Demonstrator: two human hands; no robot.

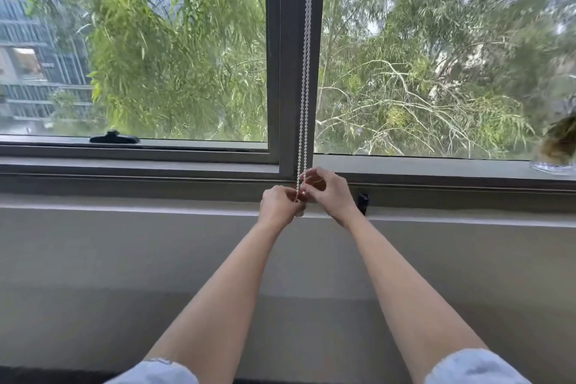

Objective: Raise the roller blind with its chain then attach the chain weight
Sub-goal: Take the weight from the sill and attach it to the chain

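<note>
Both hands, left (279, 204) and right (328, 190), pinch the bead chain (306, 72) hanging between them at sill height.

I am pinching the white beaded chain (304, 78) with both left hand (278, 205) and right hand (331, 191) against the grey window frame (285, 72).

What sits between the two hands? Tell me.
In the head view, the bead chain's lower end hangs between the left hand and right hand.
</note>
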